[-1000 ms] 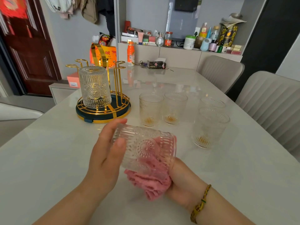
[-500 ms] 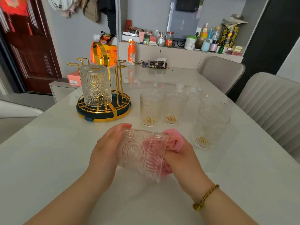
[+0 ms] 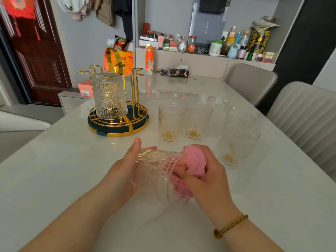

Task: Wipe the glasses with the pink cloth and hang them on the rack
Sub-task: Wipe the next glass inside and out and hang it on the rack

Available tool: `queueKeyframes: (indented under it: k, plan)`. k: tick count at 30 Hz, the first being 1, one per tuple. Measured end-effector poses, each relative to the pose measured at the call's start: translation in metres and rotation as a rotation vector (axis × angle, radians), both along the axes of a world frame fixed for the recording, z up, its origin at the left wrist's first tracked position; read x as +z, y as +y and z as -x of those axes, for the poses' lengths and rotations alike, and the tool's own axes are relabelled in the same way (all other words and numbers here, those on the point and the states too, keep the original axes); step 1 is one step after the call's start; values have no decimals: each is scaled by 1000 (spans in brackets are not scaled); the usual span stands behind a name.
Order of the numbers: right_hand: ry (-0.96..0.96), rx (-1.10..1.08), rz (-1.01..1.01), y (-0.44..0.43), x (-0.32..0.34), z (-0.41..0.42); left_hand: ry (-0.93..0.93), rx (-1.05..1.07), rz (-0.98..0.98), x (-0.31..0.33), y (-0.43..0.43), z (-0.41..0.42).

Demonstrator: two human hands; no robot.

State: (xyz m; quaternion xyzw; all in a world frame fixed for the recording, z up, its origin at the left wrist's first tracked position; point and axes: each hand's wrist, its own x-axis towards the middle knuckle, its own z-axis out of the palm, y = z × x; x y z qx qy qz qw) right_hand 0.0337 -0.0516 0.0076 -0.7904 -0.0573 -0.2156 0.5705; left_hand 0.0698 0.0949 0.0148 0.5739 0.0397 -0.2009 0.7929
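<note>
Step in hand: wiping, lower centre of frame. Embossed glass (image 3: 160,175) on its side just above the tabletop (image 3: 72,160), gripped round the base end by the left hand (image 3: 123,171), thumb raised. Pink cloth (image 3: 194,160) bunched at the mouth, clutched in the right hand (image 3: 205,179), fingers curled. Next, probably: turning mouth-down, hanging on a free peg of the gold rack (image 3: 127,132), upper left, beside one inverted glass (image 3: 109,96). Four upright glasses (image 3: 171,122) waiting, centre right.
</note>
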Motion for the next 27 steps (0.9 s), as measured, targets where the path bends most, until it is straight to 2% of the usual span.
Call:
queueKeyframes:
  k: [3,5,9,11,12,15,18,24,27]
  plan:
    - [80,-19,-94,1,-7,-5,-66,76,-57,-3,2,1]
    - [235,2,-188,3,-10,-9,-152,150,-79,-4,2,0]
    - [584,314,-614,7,-16,-6,-429,332,-178,-6,4,0]
    - [571,326,-637,7,-15,-5,-526,312,-212,-8,6,1]
    - [531,283,-609,6,-13,-5,-514,285,-178,-9,6,1]
    - [361,88,-449,0,-10,-9,-321,121,-5,-7,4,1]
    - [269,101,-409,-3,-3,-8,-214,2,14,-4,6,5]
    - [347,208,-337,-3,-8,-9,-240,175,-13,5,10,6]
    - [389,268,-558,-7,-6,-12,-336,231,-51,19,28,0]
